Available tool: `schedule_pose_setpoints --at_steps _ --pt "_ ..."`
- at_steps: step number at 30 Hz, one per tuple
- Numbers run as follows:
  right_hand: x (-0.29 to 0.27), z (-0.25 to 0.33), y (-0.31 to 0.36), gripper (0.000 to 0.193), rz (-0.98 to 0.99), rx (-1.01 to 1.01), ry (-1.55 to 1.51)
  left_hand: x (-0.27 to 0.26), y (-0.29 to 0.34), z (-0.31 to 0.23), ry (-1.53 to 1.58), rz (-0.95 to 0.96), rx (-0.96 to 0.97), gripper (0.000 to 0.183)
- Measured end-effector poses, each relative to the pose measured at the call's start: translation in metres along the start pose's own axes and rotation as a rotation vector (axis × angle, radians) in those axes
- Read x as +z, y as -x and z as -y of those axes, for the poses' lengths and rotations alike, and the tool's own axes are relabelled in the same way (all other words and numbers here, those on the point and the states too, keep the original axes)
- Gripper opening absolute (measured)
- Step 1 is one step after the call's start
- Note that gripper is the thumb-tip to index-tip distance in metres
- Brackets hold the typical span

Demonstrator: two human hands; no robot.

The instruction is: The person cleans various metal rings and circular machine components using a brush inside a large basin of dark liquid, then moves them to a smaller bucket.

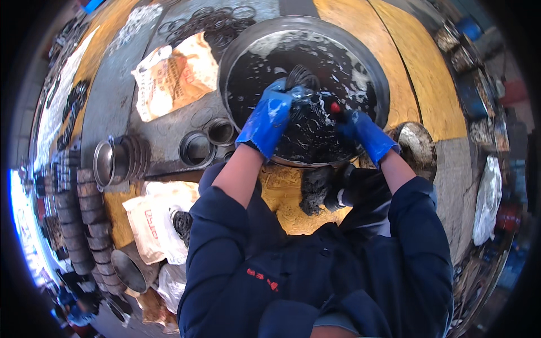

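Here, at twelve o'clock, your left hand [272, 112] grips dark rings [302, 79]; at two, your right hand [363, 130], grip unclear.

Reddish lettering [262, 277] marks the jacket [332, 262], upper sack [179, 76], lower sack [151, 228].

Clearances about the round metal tub [304, 22]. A gap over dark liquid [259, 67] separates the right hand [359, 127] from the left hand [271, 112] and its ring bundle [302, 79]. Obstacles: paper sack [189, 79] and metal cylinders [221, 132], left; round metal vessel [417, 143], right.
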State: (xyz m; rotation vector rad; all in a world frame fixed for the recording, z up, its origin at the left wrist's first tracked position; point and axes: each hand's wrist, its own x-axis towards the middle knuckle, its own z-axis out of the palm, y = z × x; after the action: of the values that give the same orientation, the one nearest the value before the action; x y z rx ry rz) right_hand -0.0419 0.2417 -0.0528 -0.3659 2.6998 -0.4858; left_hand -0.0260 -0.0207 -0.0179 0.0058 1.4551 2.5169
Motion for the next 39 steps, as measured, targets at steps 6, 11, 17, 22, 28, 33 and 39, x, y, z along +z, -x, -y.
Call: schedule_pose_setpoints --at_steps 6,11,17,22,28,33,39 --pt "-0.020 -0.022 0.004 0.032 -0.209 0.276 -0.818 0.010 0.020 0.022 -0.115 0.017 -0.267 0.028" --pt "-0.015 -0.017 -0.003 0.028 -0.384 0.192 -1.393 -0.012 0.020 0.047 -0.101 0.084 -0.431 0.027" --pt "0.005 0.042 -0.023 0.028 -0.191 0.127 -1.496 -0.017 0.046 0.026 -1.197 0.181 -0.020 0.033" --pt "0.027 0.056 -0.026 0.029 0.183 -0.243 -1.197 -0.018 0.045 0.018 -1.383 0.188 0.027 0.036" --pt "0.039 0.023 -0.045 0.029 -0.034 -0.025 -1.133 -0.010 0.039 0.020 -1.419 0.214 0.023 0.041" --pt "0.044 0.007 -0.039 0.039 -0.203 0.133 -1.003 -0.005 0.036 0.018 -1.232 0.208 -0.076 0.045" --pt "0.037 0.008 -0.041 0.048 -0.097 0.231 -0.682 -0.010 0.020 0.030 -0.407 -0.026 -0.502 0.050"
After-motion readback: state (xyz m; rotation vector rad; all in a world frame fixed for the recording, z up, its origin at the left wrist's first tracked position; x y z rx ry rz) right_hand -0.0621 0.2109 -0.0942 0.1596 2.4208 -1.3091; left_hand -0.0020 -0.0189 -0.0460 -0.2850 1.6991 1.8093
